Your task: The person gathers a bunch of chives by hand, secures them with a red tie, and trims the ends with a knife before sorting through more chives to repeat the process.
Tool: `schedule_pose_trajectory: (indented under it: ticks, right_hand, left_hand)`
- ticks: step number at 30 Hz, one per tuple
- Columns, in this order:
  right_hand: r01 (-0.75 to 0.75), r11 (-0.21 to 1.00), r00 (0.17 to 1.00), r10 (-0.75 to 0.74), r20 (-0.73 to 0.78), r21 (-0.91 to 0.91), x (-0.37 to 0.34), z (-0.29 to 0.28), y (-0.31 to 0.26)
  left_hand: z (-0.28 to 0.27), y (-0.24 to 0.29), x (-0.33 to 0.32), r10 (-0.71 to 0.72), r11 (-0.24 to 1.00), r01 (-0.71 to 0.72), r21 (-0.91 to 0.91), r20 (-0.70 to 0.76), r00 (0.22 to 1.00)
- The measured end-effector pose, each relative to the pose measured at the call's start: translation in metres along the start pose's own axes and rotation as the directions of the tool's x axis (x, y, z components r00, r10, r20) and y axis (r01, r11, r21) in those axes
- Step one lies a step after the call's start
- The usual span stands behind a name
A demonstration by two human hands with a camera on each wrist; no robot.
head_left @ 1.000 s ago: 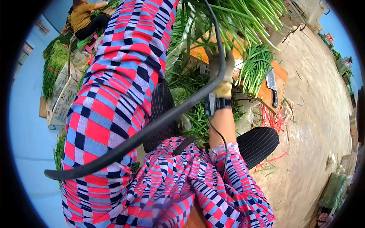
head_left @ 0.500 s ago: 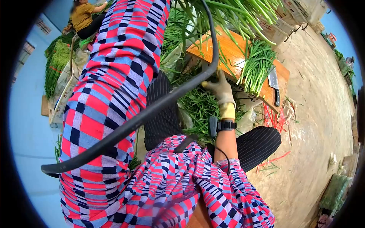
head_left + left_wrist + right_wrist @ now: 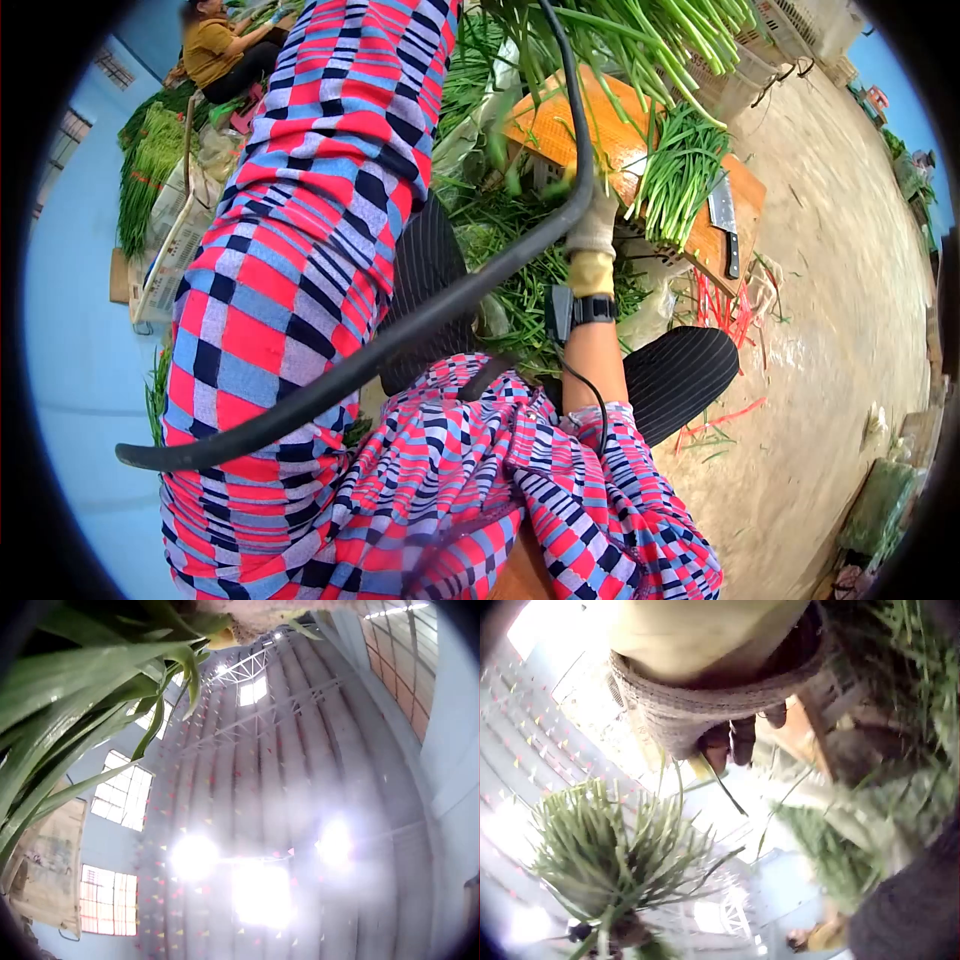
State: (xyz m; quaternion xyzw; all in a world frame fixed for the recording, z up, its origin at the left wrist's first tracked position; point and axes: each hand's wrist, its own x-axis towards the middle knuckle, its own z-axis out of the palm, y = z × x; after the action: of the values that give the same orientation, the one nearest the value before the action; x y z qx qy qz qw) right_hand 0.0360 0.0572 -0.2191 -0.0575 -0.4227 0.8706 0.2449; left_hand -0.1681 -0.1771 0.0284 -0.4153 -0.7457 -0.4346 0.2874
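Note:
My left hand [image 3: 259,616] grips a big bunch of garlic chives [image 3: 640,35], held up at the top of the head view, where that hand itself is out of frame. In the right wrist view the cut ends of this bunch [image 3: 592,847] fan out. Below it is my gloved right hand [image 3: 595,225], its fingertips partly behind a black cable. Its curled fingers [image 3: 742,739] pinch a thin green leaf [image 3: 727,791]. Blurred loose leaves [image 3: 512,150] hang in the air beside it. Another chive bunch [image 3: 680,185] lies on the wooden board [image 3: 575,115].
A knife [image 3: 725,225] lies on the board's right side. Red ties [image 3: 725,315] hang by its near corner. Loose leaves [image 3: 540,285] are piled between my knees. Plastic crates [image 3: 740,80] stand behind. Another person [image 3: 220,50] sits at the far left. The black cable [image 3: 400,330] crosses the view.
My right hand drops from the held bunch with fingers spread half a second ago, then rises again towards the bunch. Loose leaves now blur in the air. The left arm stays raised.

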Motion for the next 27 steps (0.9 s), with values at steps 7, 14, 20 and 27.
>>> schedule_pose_trajectory:
  ticks: [7,14,20,27]
  right_hand:
    - [-0.106,0.098,0.994,-0.016,-0.108,-0.99,-0.03,0.006,-0.028]
    - [-0.134,-0.229,0.978,0.129,-0.166,-0.964,0.101,0.017,-0.025]
    - [0.34,-0.107,0.915,0.266,0.303,-0.934,0.059,0.004,0.035]
    - [0.308,0.169,0.93,-0.259,0.26,-0.936,0.014,0.01,-0.032]
  left_hand:
    - [0.003,-0.005,0.005,0.005,0.998,-0.004,-0.062,0.007,1.0]
    - [0.0,-0.024,0.032,0.013,0.919,-0.002,-0.394,0.025,1.0]
    - [-0.019,-0.028,0.069,0.08,0.575,0.054,-0.817,0.121,0.989]
    - [-0.05,-0.005,0.102,0.196,0.347,0.138,-0.928,0.215,0.957]
